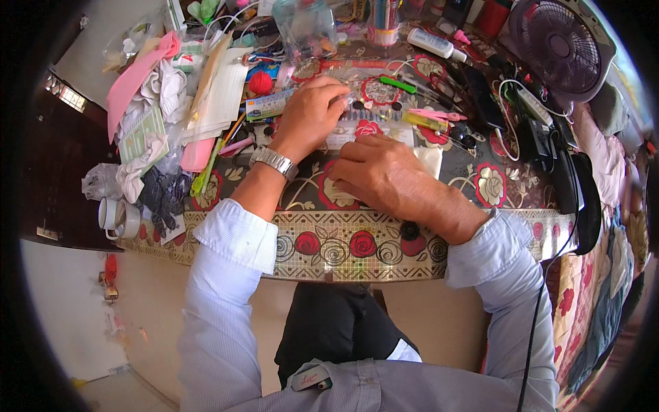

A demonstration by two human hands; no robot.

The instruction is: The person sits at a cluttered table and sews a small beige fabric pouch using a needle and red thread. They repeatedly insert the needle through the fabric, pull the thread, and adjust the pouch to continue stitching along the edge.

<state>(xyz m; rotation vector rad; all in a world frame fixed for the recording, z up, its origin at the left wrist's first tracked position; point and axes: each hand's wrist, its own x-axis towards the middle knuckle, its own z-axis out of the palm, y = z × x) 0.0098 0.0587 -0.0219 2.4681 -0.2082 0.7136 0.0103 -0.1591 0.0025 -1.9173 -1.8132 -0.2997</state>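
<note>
My left hand [314, 116], with a metal-band wristwatch [274, 162] at its wrist, reaches over the floral tablecloth [489, 185]. Its thumb and fingertips meet at a small clear item [350, 97] beside several small buttons or beads [368, 104]. Nearer me, my right hand [388, 175] rests low over the cloth with curled fingers; whether it grips anything is hidden. A cream cloth or paper piece [429, 160] shows behind its knuckles. Between and beyond the hands lies a printed strip [340, 138]. A round black piece [410, 230] sits on the table's front border, below my right wrist.
Papers [219, 98], crumpled cloth and pens crowd the left. At the back stand a clear jar [305, 31] and a pencil holder [383, 26]. A green-capped tool [398, 84], pink scissors [437, 115], a phone [483, 98], cables and a fan [558, 46] are at the right.
</note>
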